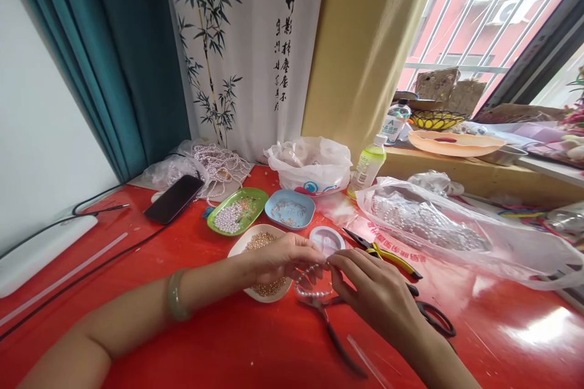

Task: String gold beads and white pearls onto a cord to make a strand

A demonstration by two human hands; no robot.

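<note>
My left hand point(279, 258) and my right hand point(371, 289) meet over the red table point(182, 322), both pinching a short loop of white pearl beads point(310, 282) that hangs between them. The left wrist wears a green bangle point(175, 295). Under the left hand sits a white dish of small gold beads point(262, 243). Dark pliers point(335, 331) lie on the table just below the bead loop. Yellow-handled pliers point(387, 255) lie behind the right hand.
A green dish of pearls point(237, 209), a blue dish point(289, 208), a small white round box point(326, 238), a black phone point(174, 199), a green bottle point(368, 165), plastic bags of beads point(438, 222), black scissors point(435, 316). Cables run at the left.
</note>
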